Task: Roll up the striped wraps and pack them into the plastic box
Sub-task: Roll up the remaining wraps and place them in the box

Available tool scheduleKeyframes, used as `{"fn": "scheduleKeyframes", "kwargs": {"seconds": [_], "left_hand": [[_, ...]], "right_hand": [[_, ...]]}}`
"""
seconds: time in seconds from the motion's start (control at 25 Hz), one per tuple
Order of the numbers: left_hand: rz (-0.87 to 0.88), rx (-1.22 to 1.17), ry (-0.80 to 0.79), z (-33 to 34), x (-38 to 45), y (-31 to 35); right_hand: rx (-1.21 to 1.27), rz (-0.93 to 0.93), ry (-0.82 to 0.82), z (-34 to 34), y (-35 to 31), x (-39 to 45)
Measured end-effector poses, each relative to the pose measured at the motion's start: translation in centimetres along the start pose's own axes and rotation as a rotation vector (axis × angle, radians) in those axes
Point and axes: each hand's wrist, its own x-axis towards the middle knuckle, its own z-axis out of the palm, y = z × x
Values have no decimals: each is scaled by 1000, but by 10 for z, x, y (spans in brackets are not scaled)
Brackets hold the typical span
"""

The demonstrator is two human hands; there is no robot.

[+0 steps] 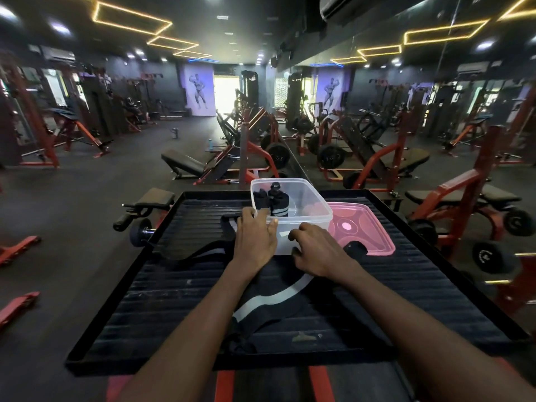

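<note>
A clear plastic box (314, 200) stands at the far middle of a black ribbed platform (145, 300). Two rolled black wraps with pale stripes (279, 203) stand upright in its far left corner. My left hand (255, 235) lies flat against the box's near left corner, fingers stretched toward the rim. My right hand (317, 250) is just in front of the box, fingers curled down onto the end of a loose black wrap with a white stripe (275, 297) that trails toward me. Another loose black wrap (200, 253) lies left of my left wrist.
A pink lid (367, 227) lies flat right of the box. A small dumbbell (139, 232) and a padded bench arm (153, 198) sit off the platform's far left corner. Red and black gym machines and benches stand around, with a mirror wall at right.
</note>
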Motion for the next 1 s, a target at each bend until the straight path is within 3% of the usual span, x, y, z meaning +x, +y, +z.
{"fn": "scheduleKeyframes", "kwargs": {"seconds": [0.08, 0.2, 0.32, 0.52, 0.64, 0.76, 1.0], "left_hand": [[-4, -52, -26, -3, 1, -3], [-37, -107, -18, -12, -4, -15], [-135, -57, -79, -29, -4, -28], [-176, 395, -366, -66, -5, -53], [-185, 500, -465, -75, -9, -64], [-136, 539, -493, -79, -14, -64], [-88, 482, -560, -91, -17, -49]], "right_hand": [[81, -8, -23, -5, -8, -1], [346, -50, -197, -4, -35, -2], [459, -121, -318, 2, -67, -1], [342, -258, -519, 8, -103, -2], [326, -267, -579, 4, -105, 2], [386, -257, -586, -3, -98, 5], [656, -98, -416, -8, -73, 16]]}}
